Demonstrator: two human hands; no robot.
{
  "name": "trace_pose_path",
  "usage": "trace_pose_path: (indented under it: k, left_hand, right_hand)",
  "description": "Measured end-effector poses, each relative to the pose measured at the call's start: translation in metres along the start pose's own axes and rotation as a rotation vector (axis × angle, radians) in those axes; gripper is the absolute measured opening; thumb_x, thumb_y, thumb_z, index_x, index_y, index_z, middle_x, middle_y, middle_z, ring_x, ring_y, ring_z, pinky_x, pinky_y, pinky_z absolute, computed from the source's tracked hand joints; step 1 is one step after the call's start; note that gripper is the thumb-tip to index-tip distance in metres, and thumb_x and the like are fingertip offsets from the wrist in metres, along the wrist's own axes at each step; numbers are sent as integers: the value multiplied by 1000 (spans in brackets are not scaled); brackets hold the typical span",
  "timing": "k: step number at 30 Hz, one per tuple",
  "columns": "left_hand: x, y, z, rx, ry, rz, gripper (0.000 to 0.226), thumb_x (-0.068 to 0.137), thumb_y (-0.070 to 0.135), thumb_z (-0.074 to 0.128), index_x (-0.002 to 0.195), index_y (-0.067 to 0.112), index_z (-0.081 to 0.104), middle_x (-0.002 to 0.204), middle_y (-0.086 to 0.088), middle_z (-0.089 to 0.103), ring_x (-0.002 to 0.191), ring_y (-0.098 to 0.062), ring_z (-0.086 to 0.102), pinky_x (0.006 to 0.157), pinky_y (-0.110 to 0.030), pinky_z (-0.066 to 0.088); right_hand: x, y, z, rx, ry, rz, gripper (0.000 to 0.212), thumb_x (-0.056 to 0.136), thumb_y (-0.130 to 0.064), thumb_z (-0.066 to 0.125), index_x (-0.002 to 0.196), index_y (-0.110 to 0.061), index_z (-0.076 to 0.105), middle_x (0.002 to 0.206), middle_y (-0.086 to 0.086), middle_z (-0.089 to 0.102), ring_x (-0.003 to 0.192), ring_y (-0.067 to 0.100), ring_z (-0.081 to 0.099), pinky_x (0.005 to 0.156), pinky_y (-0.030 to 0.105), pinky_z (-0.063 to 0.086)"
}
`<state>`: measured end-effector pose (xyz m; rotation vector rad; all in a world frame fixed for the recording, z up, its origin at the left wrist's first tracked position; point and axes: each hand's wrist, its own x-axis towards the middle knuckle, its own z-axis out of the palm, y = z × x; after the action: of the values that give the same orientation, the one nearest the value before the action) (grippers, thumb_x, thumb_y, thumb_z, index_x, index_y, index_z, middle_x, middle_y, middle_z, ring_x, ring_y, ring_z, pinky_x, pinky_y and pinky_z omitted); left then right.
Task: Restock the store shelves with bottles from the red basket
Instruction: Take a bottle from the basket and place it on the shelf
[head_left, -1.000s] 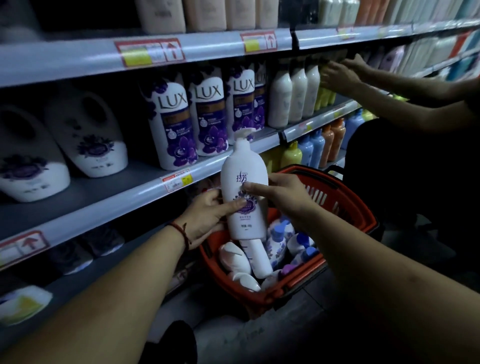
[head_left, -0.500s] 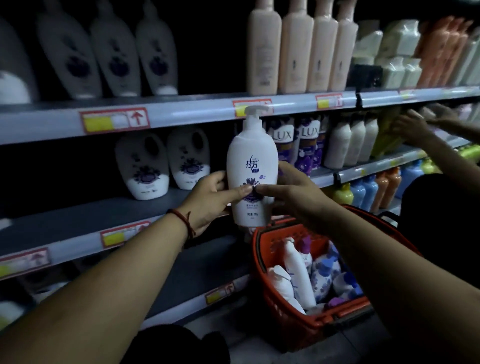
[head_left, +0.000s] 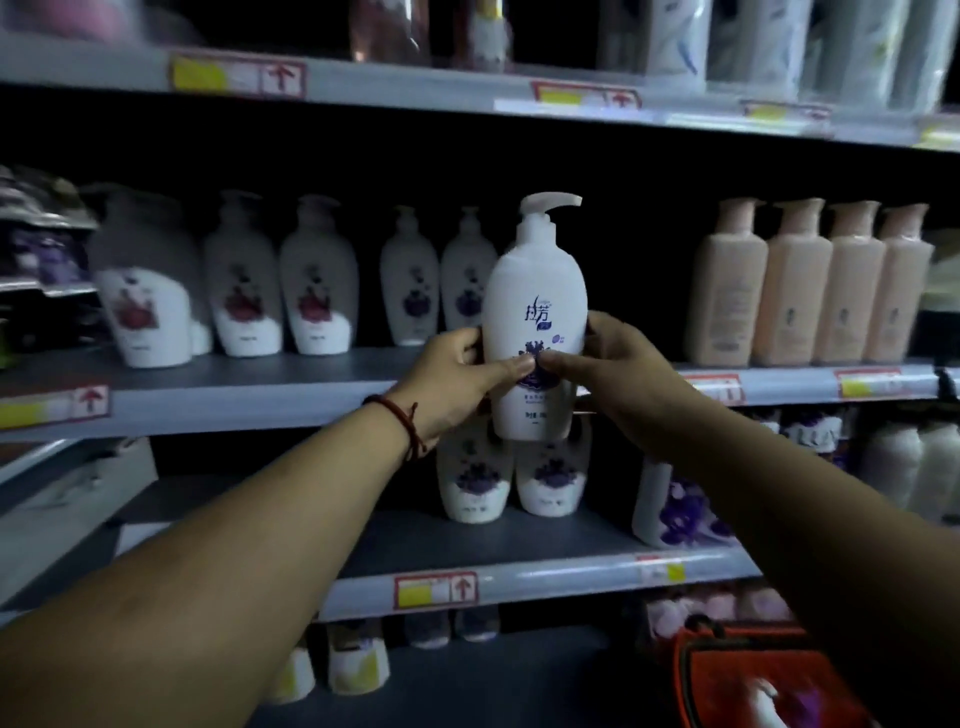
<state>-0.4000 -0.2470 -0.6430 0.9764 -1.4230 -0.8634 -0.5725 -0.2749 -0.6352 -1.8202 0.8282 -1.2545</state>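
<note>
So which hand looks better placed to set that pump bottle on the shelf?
Probably the right hand: both grip the pump bottle, but the left hand sits toward the purple-flower bottles, leaving less room.

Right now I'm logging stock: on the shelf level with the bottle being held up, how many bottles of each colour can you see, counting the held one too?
Peach bottles: 4
White bottles with a red flower: 3 in plain view
White bottles with a purple flower: 2
Held white bottle, not yet set down: 1
Total: 10
</note>
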Motion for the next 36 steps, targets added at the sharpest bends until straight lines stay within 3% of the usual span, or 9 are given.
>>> trace_pose_path:
  k: [5,8,11,16,18,22,25,29,36]
  left_hand:
    - [37,27,-48,65,76,36,40,83,9,74,120,3,61,113,-13,71,101,-25,70,86,-39,58]
    - [61,28,-72,76,110,1,34,84,5,73,115,8,60,113,-13,70,101,-26,69,82,-39,58]
    - [87,18,-93,99,164,-46,36,84,2,72,116,8,58,115,-16,69,103,-30,68,89,-49,56]
    - [118,-17,-120,-1,244,-92,36,87,-1,67,119,7,55,121,-14,66,109,-29,65,93,-49,54]
    - [128,-39,-128,-33,285,-90,40,85,1,71,122,5,55,123,-15,66,110,-29,65,95,-49,53]
    - [149,-75,-144,266,365,-74,46,68,13,84,106,16,58,112,-12,69,103,-28,67,94,-47,54]
    - [155,-81,-146,461,404,-88,38,68,15,86,94,19,58,107,-12,71,99,-29,67,93,-45,54]
    - [154,-80,-143,658,414,-115,37,78,27,80,108,7,68,108,-10,71,100,-27,65,84,-29,48]
    - [148,-72,-141,789,475,-142,29,77,23,81,71,4,60,90,-21,70,95,-36,65,68,-29,41]
  right_hand:
    - [60,-23,31,13,16,-61,33,88,-10,70,120,-4,60,108,11,73,97,24,71,83,39,59]
    - [97,-24,53,11,36,6,34,87,-9,71,119,-5,60,104,10,72,88,21,71,72,36,61]
    - [134,-17,74,1,12,88,34,85,-8,72,117,-4,60,102,12,71,81,21,70,62,31,56]
    - [184,13,101,-68,46,73,35,82,-11,77,112,-4,59,101,11,69,86,25,68,64,33,54]
    - [194,31,113,-88,52,52,42,81,-12,77,118,-4,57,109,12,68,96,27,67,74,38,57]
    - [204,68,130,-238,23,58,55,79,-16,80,126,-7,53,123,11,65,110,27,63,97,43,51]
    - [206,74,134,-517,-37,67,60,76,-24,82,124,-4,53,124,14,63,113,31,60,94,36,48]
    - [207,76,132,-563,-3,66,58,80,-29,79,124,-4,50,122,15,62,111,32,58,82,31,44]
    - [208,80,131,-542,42,72,55,80,-31,78,122,-7,52,119,12,64,107,29,61,88,35,50]
